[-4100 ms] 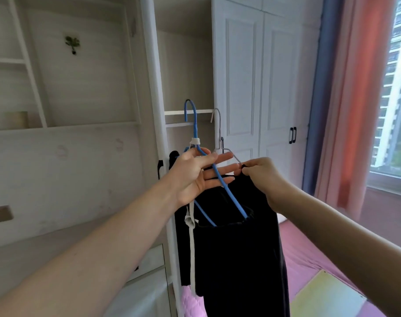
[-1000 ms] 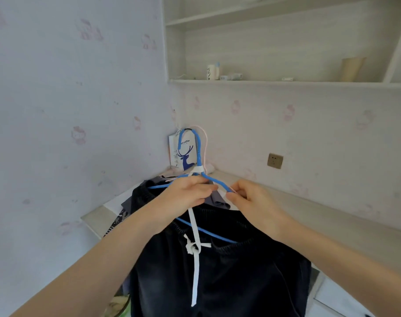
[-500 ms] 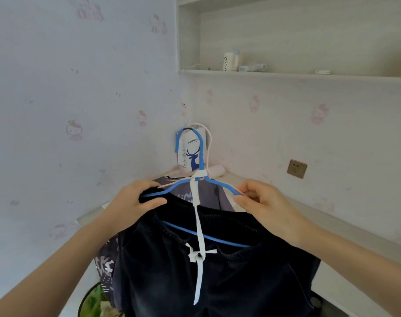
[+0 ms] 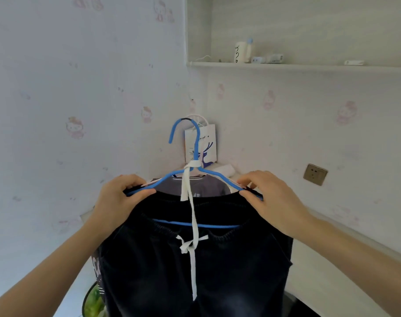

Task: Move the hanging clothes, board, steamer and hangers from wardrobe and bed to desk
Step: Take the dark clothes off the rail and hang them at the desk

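Dark trousers (image 4: 195, 266) with a white drawstring hang on a blue hanger (image 4: 196, 156) held up over the corner of the desk (image 4: 327, 277). My left hand (image 4: 119, 202) grips the hanger's left shoulder together with the waistband. At the other end, my right hand (image 4: 270, 197) pinches the hanger's right shoulder. The hanger stays level, hook up. Behind it a grey garment (image 4: 208, 186) lies on the desk, mostly hidden by the trousers.
A white paper bag (image 4: 200, 145) with a blue deer print stands in the desk corner. A wall shelf (image 4: 297, 66) above holds a cup and small items. A wall socket (image 4: 315, 174) sits at the right. A round bin (image 4: 93, 303) shows at the lower left.
Since four seconds ago I have turned from the wardrobe to the desk corner. In the last second my hands slid apart to the hanger's two ends, spreading the trousers.
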